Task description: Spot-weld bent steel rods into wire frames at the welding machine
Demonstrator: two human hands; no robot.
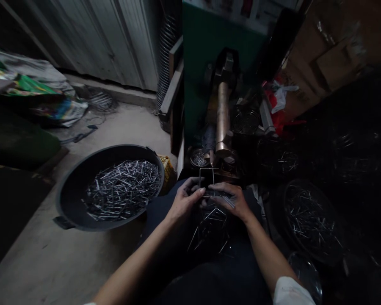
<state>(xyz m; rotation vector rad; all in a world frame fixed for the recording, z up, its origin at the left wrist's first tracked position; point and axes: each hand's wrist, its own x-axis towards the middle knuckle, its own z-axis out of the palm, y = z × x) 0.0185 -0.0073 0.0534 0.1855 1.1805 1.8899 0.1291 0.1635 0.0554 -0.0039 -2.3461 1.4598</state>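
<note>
My left hand [189, 195] is closed on the left side of a thin rectangular wire frame [200, 177]. My right hand [231, 198] is closed at the frame's right side, with a few loose metal rods [228, 201] also between its fingers. The frame's top edge is at the pointed tip [212, 160] of a machine with a thick brass-coloured cylinder [222, 118]; whether they touch I cannot tell. Several bent wire pieces [214, 216] lie on my lap below the hands.
To my left stands a wide black basin [62, 199] heaped with metal wire pieces [123, 190], a yellow crate [167, 171] behind it. A dark tub of wire pieces [311, 216] is at the right. Beside the machine tip sits a small bowl of metal bits [198, 157]. Cardboard boxes [330, 63] stand at the back right.
</note>
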